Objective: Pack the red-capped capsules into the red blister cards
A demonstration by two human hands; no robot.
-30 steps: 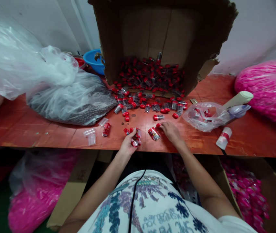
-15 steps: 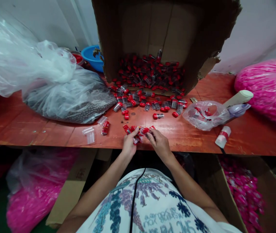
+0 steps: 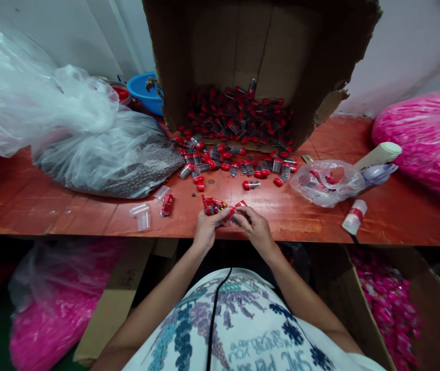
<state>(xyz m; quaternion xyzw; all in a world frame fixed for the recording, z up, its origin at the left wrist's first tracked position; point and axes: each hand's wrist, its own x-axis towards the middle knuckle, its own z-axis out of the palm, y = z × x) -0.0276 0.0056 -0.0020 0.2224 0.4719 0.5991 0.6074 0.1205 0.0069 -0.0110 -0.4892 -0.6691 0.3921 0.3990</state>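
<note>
My left hand (image 3: 205, 230) is closed around several red printed plastic sleeves (image 3: 212, 205) at the front edge of the table. Close on its right, my right hand (image 3: 257, 230) pinches at a small red-ended piece, mostly hidden by my fingers. A bit of red wrapper (image 3: 240, 204) sticks up above the right fingertips. Beyond my hands lies a small clear bottle with a red cap (image 3: 251, 185), filled with dark beads. A red-sleeved bottle (image 3: 167, 204) rests to the left, beside empty clear tubes (image 3: 143, 220).
A torn cardboard box (image 3: 301, 118) on its side spills many red-capped bottles (image 3: 239, 123). Left stands a clear bag of dark beads (image 3: 115, 154), with a blue basin (image 3: 145, 93) behind. On the right are a small plastic bag (image 3: 312, 186), a white roll (image 3: 354, 217) and a pink bag (image 3: 424, 144).
The red sleeves in my left hand have turned and bunched upward. The red cap visible between my hands is now mostly covered, and my right fingers have drawn in over it.
</note>
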